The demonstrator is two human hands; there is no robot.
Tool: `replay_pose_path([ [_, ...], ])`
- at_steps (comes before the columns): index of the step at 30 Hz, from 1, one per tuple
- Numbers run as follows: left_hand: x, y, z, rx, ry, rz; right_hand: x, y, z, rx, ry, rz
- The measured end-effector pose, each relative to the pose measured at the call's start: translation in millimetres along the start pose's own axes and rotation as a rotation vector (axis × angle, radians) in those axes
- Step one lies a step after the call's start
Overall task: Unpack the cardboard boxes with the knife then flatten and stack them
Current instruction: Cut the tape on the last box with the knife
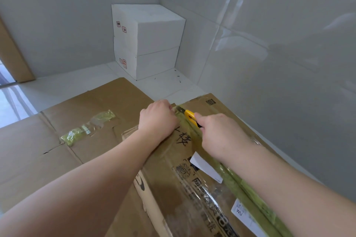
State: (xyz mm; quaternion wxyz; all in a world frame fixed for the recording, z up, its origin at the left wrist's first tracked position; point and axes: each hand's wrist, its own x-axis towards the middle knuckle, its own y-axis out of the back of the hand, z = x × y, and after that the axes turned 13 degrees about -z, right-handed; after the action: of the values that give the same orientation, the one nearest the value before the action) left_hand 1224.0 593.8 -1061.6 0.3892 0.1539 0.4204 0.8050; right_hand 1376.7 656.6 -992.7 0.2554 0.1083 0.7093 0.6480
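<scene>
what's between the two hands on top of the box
In the head view, the yellow knife and the green tape along the box seam lie between the left hand and the right hand, which grips the knife.

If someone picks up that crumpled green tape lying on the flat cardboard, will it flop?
Probably: the crumpled tape strip looks thin and wrinkled, so it should droop. It likely weighs almost nothing. It may cling to the flattened cardboard if still sticky.
</scene>
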Motion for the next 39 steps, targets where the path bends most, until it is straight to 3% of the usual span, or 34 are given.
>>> replay_pose_path([
  [9,-6,-2,5,0.013,-0.024,-0.026,-11,-6,-3,-0.137,0.022,0.026],
  [33,-12,-1,9,-0.009,0.005,-0.021,-10,3,21,0.416,-0.144,-0.167],
  [39,-12,0,11,-0.016,-0.002,-0.013,-23,5,18,0.278,-0.141,-0.159],
])
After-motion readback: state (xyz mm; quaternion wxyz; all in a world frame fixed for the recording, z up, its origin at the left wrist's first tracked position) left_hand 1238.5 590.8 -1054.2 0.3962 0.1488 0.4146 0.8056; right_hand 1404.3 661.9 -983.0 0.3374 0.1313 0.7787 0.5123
